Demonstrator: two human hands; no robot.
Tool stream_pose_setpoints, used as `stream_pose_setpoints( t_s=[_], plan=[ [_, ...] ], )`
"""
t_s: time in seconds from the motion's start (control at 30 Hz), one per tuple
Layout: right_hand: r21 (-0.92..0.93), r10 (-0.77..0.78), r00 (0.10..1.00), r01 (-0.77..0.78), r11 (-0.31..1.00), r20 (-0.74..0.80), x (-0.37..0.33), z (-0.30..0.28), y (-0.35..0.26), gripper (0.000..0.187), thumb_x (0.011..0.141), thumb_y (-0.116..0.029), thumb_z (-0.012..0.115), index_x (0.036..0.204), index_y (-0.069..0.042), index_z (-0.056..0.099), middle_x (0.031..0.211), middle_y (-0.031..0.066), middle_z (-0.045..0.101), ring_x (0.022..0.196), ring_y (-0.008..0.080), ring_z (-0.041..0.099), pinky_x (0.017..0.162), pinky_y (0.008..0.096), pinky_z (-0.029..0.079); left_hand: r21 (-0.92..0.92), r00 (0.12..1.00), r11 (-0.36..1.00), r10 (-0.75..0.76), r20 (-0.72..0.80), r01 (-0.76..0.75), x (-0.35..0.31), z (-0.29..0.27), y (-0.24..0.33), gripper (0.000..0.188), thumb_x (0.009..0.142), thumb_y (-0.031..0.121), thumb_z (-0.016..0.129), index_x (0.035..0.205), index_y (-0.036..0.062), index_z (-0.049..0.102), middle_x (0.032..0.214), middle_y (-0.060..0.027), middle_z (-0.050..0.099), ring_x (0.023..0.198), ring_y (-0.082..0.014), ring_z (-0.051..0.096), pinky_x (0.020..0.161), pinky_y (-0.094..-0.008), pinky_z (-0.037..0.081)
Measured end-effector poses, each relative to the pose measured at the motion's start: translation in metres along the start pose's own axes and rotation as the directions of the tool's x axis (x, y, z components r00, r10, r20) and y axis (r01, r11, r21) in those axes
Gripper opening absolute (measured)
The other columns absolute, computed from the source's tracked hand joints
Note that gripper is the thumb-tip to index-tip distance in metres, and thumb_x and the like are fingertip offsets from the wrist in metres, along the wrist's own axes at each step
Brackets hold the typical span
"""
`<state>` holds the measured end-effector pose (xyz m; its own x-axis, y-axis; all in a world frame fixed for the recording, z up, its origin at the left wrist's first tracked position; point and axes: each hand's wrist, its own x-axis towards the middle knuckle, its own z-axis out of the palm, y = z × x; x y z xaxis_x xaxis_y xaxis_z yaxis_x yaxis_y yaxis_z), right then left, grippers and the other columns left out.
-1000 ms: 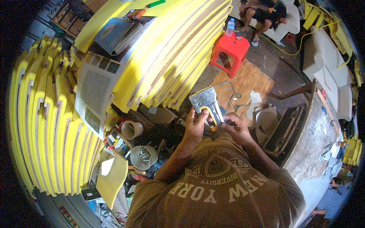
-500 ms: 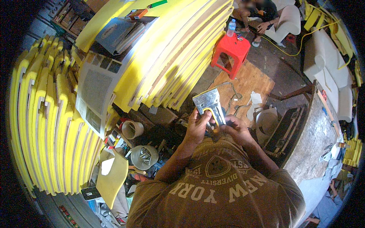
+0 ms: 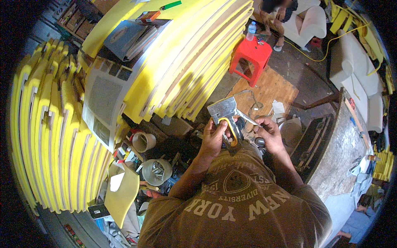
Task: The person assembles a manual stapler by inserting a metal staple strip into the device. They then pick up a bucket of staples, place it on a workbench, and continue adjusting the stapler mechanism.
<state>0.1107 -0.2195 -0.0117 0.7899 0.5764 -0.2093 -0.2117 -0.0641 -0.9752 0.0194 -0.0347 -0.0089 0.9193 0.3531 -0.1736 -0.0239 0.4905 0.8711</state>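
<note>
Staple gun (image 3: 226,118), grey metal with a yellow-lined handle loop, held up in front of the chest, above a cluttered floor. Left hand (image 3: 214,138) closed around the handle end, fingers wrapped through the yellow loop, so a firm grip on the staple gun. Right hand (image 3: 269,134) just beside it, fingertips pinched on a thin metal bar (image 3: 247,119) sticking out from the tool's side; grip closed on that bar. Both hands close together, nearly touching at the tool.

To the left and above, tall stacks of yellow foam-edged panels (image 3: 53,136), standing on edge and fanned out, with more slanting across the upper middle (image 3: 194,53). A grey book (image 3: 124,39) lying on top of the upper stack. Below the left hand, two round tubs (image 3: 156,171) on the floor among scattered small parts, contents too small to tell. A red plastic stool (image 3: 250,58) further off, with a clear bottle (image 3: 250,31) on it. A wooden board (image 3: 269,89) on the floor past the hands. At right, a long grey tabletop (image 3: 339,149) with tools along its edge. Another person seated on a white seat (image 3: 310,22) near the top.
</note>
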Motion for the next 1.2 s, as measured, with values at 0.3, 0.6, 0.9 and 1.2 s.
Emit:
stream_pose_setpoints(
  t_s=[0.3, 0.6, 0.9, 1.2],
  plan=[
    [0.008, -0.078, 0.997, 0.078, 0.997, -0.001, 0.003, 0.019, 0.003, 0.016, 0.083, -0.008, 0.057, 0.096, -0.003, 0.050, 0.082, 0.0012, 0.053, 0.074, 0.0098, 0.050, 0.069, 0.0238, 0.041, 0.084, 0.999, 0.996, -0.016, -0.034, 0.019, -0.002, 0.005, 0.006, 0.025, 0.090, 0.019, 0.046, 0.110, 0.0042, 0.051, 0.099, -0.0115, 0.064, 0.062, -0.0085, 0.049, 0.058, -0.0226, 0.041],
    [0.001, -0.041, 0.999, 0.041, 0.999, -0.020, 0.009, 0.023, 0.033, 0.020, 0.087, -0.013, 0.055, 0.102, -0.002, 0.049, 0.087, 0.0022, 0.053, 0.081, 0.0112, 0.051, 0.074, 0.0257, 0.042, 0.142, 0.997, 0.990, -0.008, -0.074, 0.019, 0.002, 0.000, 0.000, 0.031, 0.089, 0.020, 0.043, 0.115, 0.0023, 0.045, 0.104, -0.0123, 0.061, 0.085, -0.0160, 0.058, 0.071, -0.0279, 0.045],
    [0.209, -0.060, 0.956, -0.002, 0.978, 0.288, 0.006, 0.021, 0.011, 0.030, 0.092, -0.026, 0.046, 0.108, -0.001, 0.046, 0.096, 0.0051, 0.054, 0.088, 0.0137, 0.051, 0.080, 0.0291, 0.041, 0.079, 1.000, 0.997, 0.004, -0.024, -0.002, 0.007, -0.014, -0.012, 0.026, 0.090, 0.021, 0.045, 0.110, 0.0053, 0.051, 0.099, -0.0072, 0.063, 0.063, -0.0063, 0.045, 0.057, -0.0215, 0.040],
    [0.125, 0.076, 0.930, -0.128, 0.984, 0.360, 0.007, 0.000, 0.028, 0.038, 0.086, -0.024, 0.054, 0.117, -0.002, 0.047, 0.110, 0.0066, 0.053, 0.104, 0.0174, 0.048, 0.092, 0.0306, 0.034, -0.124, 0.985, 0.986, -0.095, 0.141, 0.113, 0.001, -0.018, -0.019, 0.032, 0.087, 0.026, 0.051, 0.110, 0.0043, 0.050, 0.097, -0.0056, 0.060, 0.078, -0.0124, 0.055, 0.068, -0.0271, 0.047]
  ],
)
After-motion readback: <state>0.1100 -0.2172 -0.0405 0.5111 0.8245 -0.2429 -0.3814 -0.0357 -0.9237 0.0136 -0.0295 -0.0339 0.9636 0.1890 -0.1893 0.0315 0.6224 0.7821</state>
